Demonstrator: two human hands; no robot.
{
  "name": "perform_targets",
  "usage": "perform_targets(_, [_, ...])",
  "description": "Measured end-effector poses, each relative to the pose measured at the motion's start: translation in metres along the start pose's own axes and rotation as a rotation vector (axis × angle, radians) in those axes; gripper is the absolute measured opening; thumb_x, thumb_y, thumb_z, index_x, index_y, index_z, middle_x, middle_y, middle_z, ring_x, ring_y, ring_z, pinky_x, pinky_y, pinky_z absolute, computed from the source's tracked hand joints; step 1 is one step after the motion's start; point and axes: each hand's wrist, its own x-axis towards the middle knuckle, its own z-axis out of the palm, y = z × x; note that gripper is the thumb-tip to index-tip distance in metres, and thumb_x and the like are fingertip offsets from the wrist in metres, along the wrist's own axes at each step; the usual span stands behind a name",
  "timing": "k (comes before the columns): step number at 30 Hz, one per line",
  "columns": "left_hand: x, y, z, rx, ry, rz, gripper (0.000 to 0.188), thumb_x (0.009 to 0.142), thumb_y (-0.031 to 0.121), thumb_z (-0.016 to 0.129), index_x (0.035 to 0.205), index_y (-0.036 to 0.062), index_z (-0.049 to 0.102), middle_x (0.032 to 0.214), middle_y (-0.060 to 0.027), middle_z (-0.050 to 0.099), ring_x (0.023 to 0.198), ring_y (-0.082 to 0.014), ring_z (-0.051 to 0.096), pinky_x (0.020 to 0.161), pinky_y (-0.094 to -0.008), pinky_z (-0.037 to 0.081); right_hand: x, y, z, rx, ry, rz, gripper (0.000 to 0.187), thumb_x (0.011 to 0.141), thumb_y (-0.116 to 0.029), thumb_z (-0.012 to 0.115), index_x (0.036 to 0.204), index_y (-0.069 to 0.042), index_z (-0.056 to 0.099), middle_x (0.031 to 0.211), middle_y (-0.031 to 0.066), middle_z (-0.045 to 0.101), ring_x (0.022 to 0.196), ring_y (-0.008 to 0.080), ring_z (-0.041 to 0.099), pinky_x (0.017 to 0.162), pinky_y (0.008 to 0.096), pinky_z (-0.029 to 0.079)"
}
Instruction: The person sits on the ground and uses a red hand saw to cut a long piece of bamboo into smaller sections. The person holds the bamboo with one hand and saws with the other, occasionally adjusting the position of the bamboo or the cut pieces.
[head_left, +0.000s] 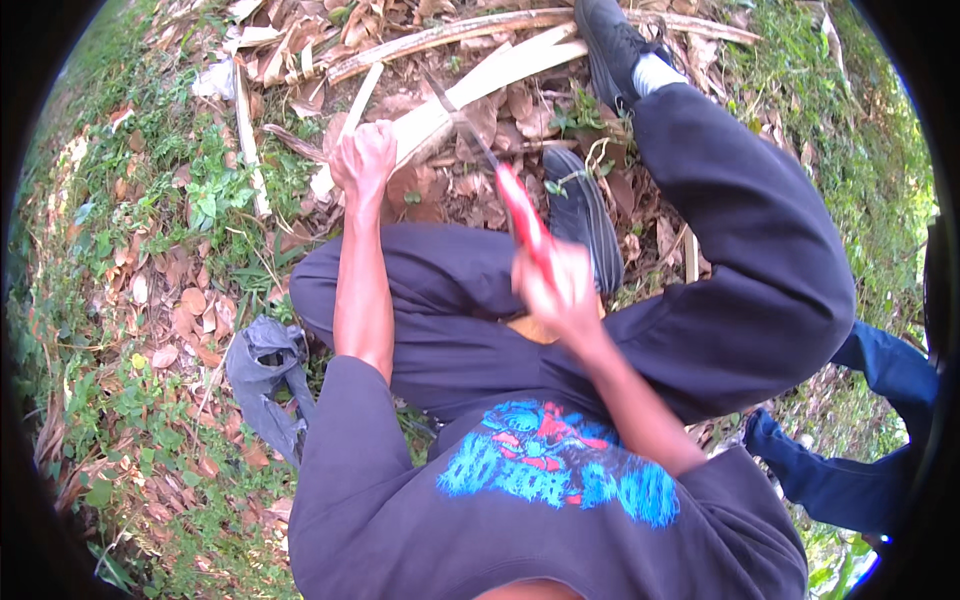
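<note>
My left hand (365,158) is closed in a fist at the near end of the split wood, around a thin pale wood strip (363,95) that sticks out beyond the fingers. In my right hand (560,290) is a knife (520,210) with a red handle, smeared by motion. Its narrow dark blade points away and to the left, above the split wood. Pale split wood pieces (500,80) lie beside my left fist and run to the far shoe (610,50).
Beyond the pale pieces lies a long bark-covered stick (440,38). Dry leaves (185,310) and green weeds cover the ground. A grey cloth (265,370) lies by my left side. My bent legs frame the work; another person's blue-trousered legs (840,470) are at the right.
</note>
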Motion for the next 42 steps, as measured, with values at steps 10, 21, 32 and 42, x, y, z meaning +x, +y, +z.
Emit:
perform_targets(10, [0.010,0.009,-0.009,0.012,-0.051,-0.053,0.043,0.092,0.033,0.053,0.067,0.0038,0.074,0.064,-0.0194,0.067,0.058,-0.0384,0.068,0.057,-0.0459,0.055,0.029,0.010,0.029,-0.020,0.048,0.180,0.009,0.084,-0.001,0.055,0.077,0.002,0.060,0.059,0.0050,0.054,0.054,0.0101,0.051,0.053,0.0293,0.042])
perform_targets(21, [0.008,-0.001,-0.002,0.007,-0.054,-0.046,0.044,0.094,0.030,0.051,0.066,0.0027,0.073,0.062,-0.0207,0.066,0.056,-0.0381,0.068,0.057,-0.0470,0.055,-0.001,0.016,0.002,0.000,0.059,0.081,0.011,0.082,-0.004,0.061,0.072,0.001,0.058,0.055,0.0133,0.051,0.049,0.0260,0.056,0.052,0.0368,0.045])
perform_targets(32, [0.008,0.011,-0.017,0.039,-0.225,-0.170,0.047,0.095,0.034,0.048,0.074,0.0023,0.075,0.071,-0.0228,0.069,0.063,-0.0411,0.070,0.066,-0.0500,0.056,-0.009,-0.002,0.017,0.045,0.071,0.063,0.005,0.081,0.001,0.058,0.076,0.004,0.059,0.060,0.0181,0.057,0.052,0.0341,0.060,0.053,0.0403,0.047])
perform_targets(42, [0.011,0.011,-0.013,0.036,-0.223,-0.156,0.050,0.095,0.035,0.045,0.073,0.0018,0.075,0.069,-0.0246,0.068,0.062,-0.0429,0.068,0.061,-0.0502,0.054,-0.019,-0.006,0.009,-0.003,0.015,-0.028,0.015,0.081,0.001,0.057,0.094,0.007,0.061,0.079,0.0152,0.066,0.056,0.0219,0.061,0.055,0.0343,0.046])
